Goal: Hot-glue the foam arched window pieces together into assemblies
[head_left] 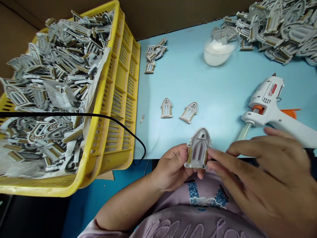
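My left hand (174, 165) grips a small arched window-shaped piece (199, 152), grey with gold-brown side edges, held upright just in front of the table's edge. From the right, my right hand (267, 175) has its thumb and a finger at the piece's right edge, closed on it; its back is partly blurred. Beyond them on the table lie two similar arched pieces, one upright to my view (166, 108) and one tilted (189, 112). A white glue gun (266, 102) with a clear glue stick rests at the right, above my right hand.
A yellow crate (121, 72) heaped with similar pieces stands left, a black cable (116, 120) crossing it. Several pieces (154, 54) lie near the table's back. At the back right, a clear bowl of white material (218, 54) stands beside a large pile (279, 29).
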The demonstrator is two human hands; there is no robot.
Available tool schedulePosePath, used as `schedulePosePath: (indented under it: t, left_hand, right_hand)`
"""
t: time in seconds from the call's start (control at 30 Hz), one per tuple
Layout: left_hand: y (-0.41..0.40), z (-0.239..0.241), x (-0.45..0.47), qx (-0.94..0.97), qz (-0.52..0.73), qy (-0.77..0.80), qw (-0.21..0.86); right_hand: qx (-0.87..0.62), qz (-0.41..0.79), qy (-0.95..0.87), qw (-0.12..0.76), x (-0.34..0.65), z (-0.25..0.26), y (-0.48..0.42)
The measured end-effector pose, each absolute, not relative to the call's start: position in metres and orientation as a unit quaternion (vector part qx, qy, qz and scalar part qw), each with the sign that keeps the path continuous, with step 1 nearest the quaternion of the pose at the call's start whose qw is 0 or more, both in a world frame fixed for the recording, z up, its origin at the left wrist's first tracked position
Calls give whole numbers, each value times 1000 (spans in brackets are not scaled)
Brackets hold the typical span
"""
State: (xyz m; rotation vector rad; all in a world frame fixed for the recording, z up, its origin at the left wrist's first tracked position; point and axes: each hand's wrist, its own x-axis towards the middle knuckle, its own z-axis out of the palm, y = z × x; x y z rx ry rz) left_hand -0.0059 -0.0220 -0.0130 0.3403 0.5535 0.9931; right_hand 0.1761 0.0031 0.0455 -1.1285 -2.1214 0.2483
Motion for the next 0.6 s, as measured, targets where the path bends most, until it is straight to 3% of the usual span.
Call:
schedulePosePath:
  t: [0.3, 0.47, 0.6]
  left_hand:
    - [-22, -10, -6, 164, 489, 313, 798]
    - [-22, -8, -3, 176, 490, 310, 796]
    - [-21, 8, -8, 164, 487, 261, 817]
  right_hand:
    - [-415, 114, -832, 349, 146, 43, 6]
    - [-409, 45, -848, 333, 146, 37, 14]
    - [-430, 9, -823, 372, 184, 59, 22]
